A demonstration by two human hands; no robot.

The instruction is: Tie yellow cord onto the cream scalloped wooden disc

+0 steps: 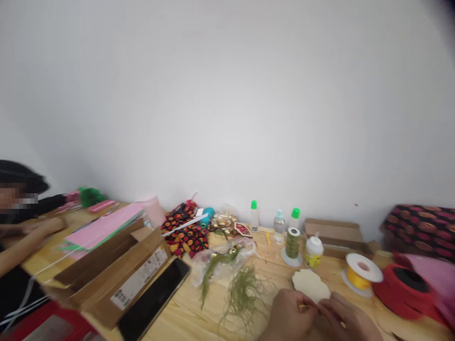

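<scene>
Low in the head view, my left hand [292, 316] and my right hand [351, 318] come together with fingers pinched. Small yellow bits show at the fingers of both; what is held is too small and blurred to name. Just beyond the fingertips lies a cream scallop-edged piece [311, 285], partly covered by my hands. To the left of my left hand is a loose tangle of green threads [245, 294]. A spool of yellow cord [361, 274] stands beyond my right hand.
Behind the hands stand a glue bottle [313, 252], a green thread spool [293, 246] and clear bottles [279, 227]. A red ribbon roll [403, 291] lies right. Leftward are a phone [156, 298], an open cardboard box [124, 270] and another person's arm [31, 239].
</scene>
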